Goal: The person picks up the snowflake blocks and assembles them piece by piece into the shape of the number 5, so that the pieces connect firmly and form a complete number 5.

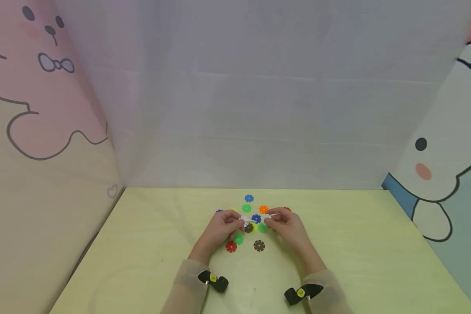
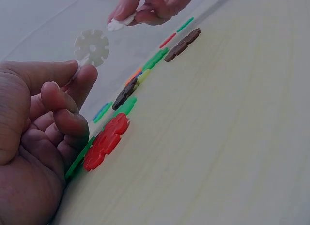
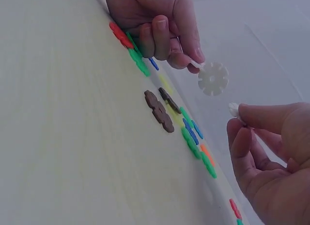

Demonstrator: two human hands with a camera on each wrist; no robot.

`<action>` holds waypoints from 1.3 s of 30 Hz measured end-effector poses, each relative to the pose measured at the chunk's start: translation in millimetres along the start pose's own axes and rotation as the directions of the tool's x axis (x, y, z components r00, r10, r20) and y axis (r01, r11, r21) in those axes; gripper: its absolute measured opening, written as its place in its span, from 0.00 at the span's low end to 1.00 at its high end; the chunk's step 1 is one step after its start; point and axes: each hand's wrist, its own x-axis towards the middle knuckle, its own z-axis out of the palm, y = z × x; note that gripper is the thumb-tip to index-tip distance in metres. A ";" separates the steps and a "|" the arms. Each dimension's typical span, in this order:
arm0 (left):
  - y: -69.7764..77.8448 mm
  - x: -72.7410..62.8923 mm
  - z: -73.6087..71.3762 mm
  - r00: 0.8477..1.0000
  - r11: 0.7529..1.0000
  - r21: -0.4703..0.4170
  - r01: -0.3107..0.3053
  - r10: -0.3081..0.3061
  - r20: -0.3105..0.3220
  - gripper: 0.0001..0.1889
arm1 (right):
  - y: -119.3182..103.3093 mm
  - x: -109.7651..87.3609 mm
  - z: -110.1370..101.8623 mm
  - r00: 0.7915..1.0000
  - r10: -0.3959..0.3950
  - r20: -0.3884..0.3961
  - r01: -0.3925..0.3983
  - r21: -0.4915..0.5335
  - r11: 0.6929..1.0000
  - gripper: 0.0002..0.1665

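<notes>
My left hand [image 1: 220,227] pinches a white notched plastic disc between thumb and index finger. Joined to it at an angle is a second white notched disc [image 2: 92,48], which stands out past the fingertips toward the other hand. My right hand [image 1: 289,227] pinches another white disc [image 3: 234,109] between thumb and forefinger, mostly covered by the fingers in the right wrist view. A small gap separates this piece from the joined pair. Both hands are raised over several colored discs of the same kind, the left one close beside a red disc [image 1: 231,247] and a green disc [image 1: 238,239].
On the pale yellow table [image 1: 357,253] lie loose discs: a brown one [image 1: 259,245] nearest me, an orange one [image 1: 263,209], a dark blue one [image 1: 256,219] and a lighter blue one [image 1: 249,198] farthest back. A pale curtain [image 1: 235,109] hangs behind the table.
</notes>
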 end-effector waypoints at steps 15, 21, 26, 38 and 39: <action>-1.6 2.5 9.7 1.000 1.000 -0.031 0.002 -0.002 0.013 0.06 | 19.8 -3.8 6.1 0.995 0.071 -0.069 -0.057 0.195 0.979 0.18; 0.8 0.0 7.6 1.000 1.000 -0.014 -0.003 0.003 0.004 0.06 | 20.9 -2.0 8.4 1.000 0.026 -0.007 -0.023 0.279 0.960 0.18; 4.3 -0.6 4.4 1.000 1.000 0.002 -0.005 0.006 -0.005 0.06 | 19.7 2.3 11.7 0.999 -0.035 0.030 0.025 0.283 0.959 0.17; 2.4 -0.9 1.2 1.000 1.000 0.013 0.006 -0.006 0.007 0.07 | 25.6 6.2 15.2 0.996 -0.063 0.063 0.041 0.294 0.955 0.13; 2.5 -1.2 0.6 1.000 1.000 0.010 0.005 -0.005 0.007 0.07 | 26.0 6.6 15.8 0.996 -0.061 0.067 0.038 0.300 0.953 0.13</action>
